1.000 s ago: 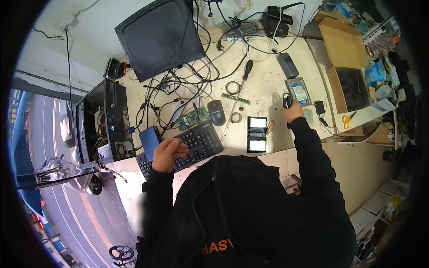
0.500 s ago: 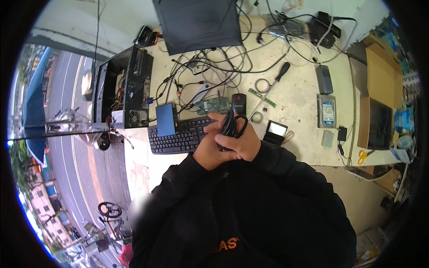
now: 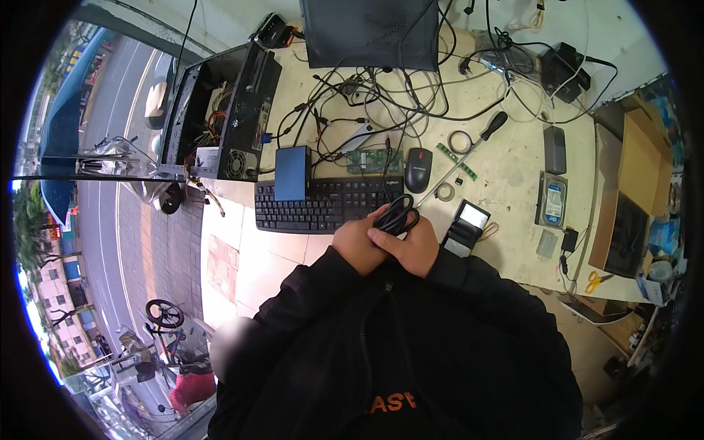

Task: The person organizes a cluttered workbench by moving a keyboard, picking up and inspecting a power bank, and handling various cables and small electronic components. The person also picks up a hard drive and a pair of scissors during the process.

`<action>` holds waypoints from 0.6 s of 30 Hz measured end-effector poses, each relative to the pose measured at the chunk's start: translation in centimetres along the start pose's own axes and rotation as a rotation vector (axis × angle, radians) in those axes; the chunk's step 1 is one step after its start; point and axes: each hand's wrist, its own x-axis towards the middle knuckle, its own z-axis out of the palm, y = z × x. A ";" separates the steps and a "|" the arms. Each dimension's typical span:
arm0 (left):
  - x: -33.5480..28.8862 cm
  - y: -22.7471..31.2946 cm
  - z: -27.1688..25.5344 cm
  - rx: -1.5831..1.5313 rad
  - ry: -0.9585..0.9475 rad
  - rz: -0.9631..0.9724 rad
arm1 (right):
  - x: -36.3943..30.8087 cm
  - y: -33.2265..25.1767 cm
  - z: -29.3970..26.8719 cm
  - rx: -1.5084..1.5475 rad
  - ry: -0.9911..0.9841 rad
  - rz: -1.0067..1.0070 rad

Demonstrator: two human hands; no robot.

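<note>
A black cable (image 3: 398, 216), gathered into a small coil, is between my two hands near the table's front edge. My left hand (image 3: 358, 245) is closed on the coil's left side, its fingers partly hidden. On the other side, my right hand (image 3: 415, 246) wraps the coil with its thumb across the front. Just beyond them lies a black keyboard (image 3: 337, 213), with a blue box (image 3: 291, 172) resting on its left part. A black mouse (image 3: 418, 170) sits at the keyboard's right end, and a green circuit board (image 3: 367, 161) lies behind it.
An open computer case (image 3: 227, 110) stands at the left, tangled cables (image 3: 367, 92) behind the keyboard. To the right are a long screwdriver (image 3: 469, 150), a small black device (image 3: 467, 227), a hard drive (image 3: 551, 199), yellow scissors (image 3: 594, 281) and a cardboard box (image 3: 645, 158).
My left hand's raised fingers have folded in, and both hands now close round the cable coil. The whole view has shifted, with the table's things appearing further right.
</note>
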 end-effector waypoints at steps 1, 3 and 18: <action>-0.3 -0.6 0.2 -0.005 0.013 0.014 | 0.1 0.5 0.2 -0.067 -0.008 -0.117; -1.0 -2.0 0.4 -0.141 0.052 0.001 | 0.6 1.5 0.5 -0.199 -0.025 -0.353; -5.5 -15.2 -7.0 -0.675 0.361 -0.420 | -6.7 11.2 -4.4 -0.745 0.089 0.364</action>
